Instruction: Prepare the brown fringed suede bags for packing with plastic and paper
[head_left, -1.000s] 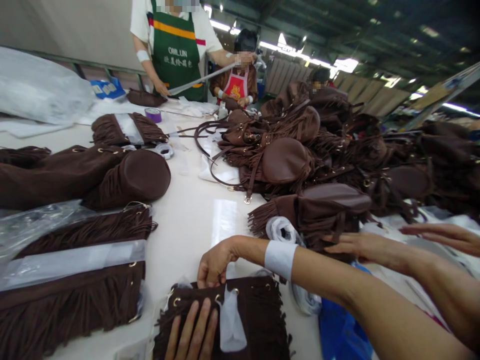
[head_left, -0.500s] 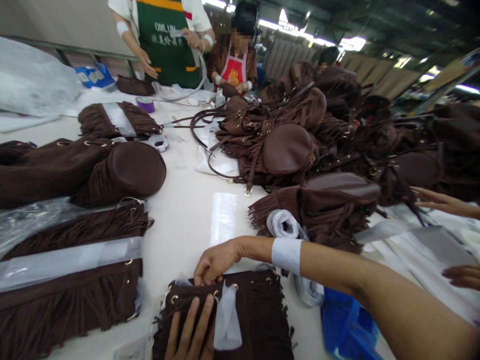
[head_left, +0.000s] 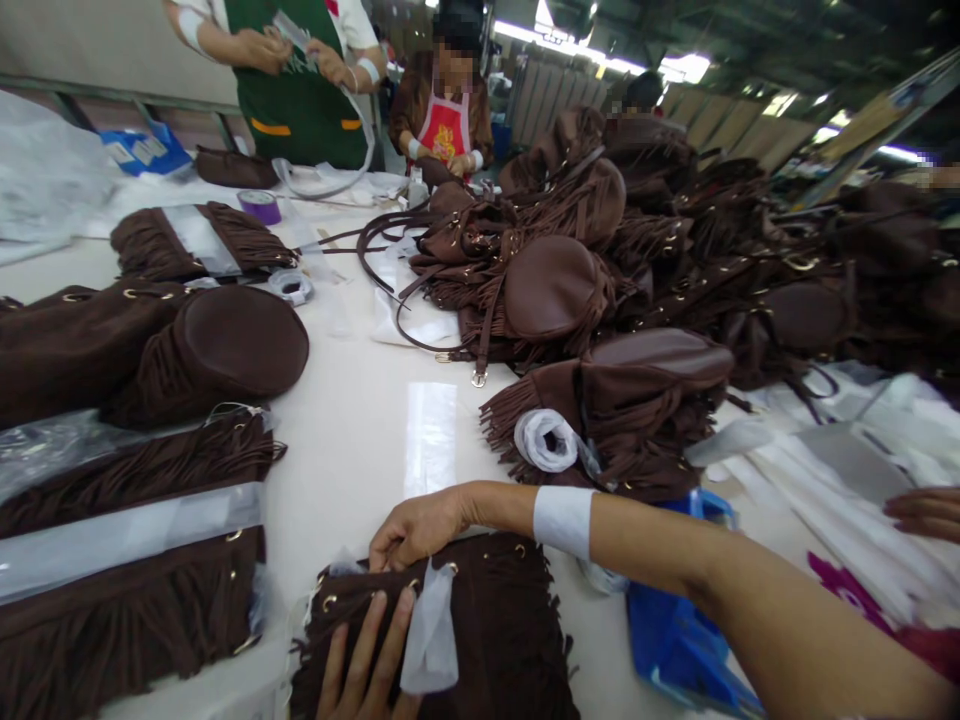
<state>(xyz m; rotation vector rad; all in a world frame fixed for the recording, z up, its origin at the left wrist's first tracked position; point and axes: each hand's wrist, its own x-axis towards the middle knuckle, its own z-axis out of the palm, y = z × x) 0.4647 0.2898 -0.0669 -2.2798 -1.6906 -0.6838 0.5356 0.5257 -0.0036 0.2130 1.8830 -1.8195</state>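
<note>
A dark brown fringed bag with gold eyelets lies flat at the bottom centre. My left hand rests on its front, fingers spread and pointing up. My right hand reaches in from the right and is bent down at the bag's top edge. Its fingers are curled, and the fingertips are hidden behind the edge, so what they hold does not show. A whitish translucent strip hangs over the bag's front beside my left fingers. White tape is wrapped round my right wrist.
More brown bags lie at left and in a large pile at right. A clear packet, a wrapped coil and a blue bin are near my right arm. People stand across the table; another person's hand is at right.
The camera view has shifted slightly, moving most things left. Both my hands keep their places on the bag. Across the table, the person in the green apron has brought both hands up together.
</note>
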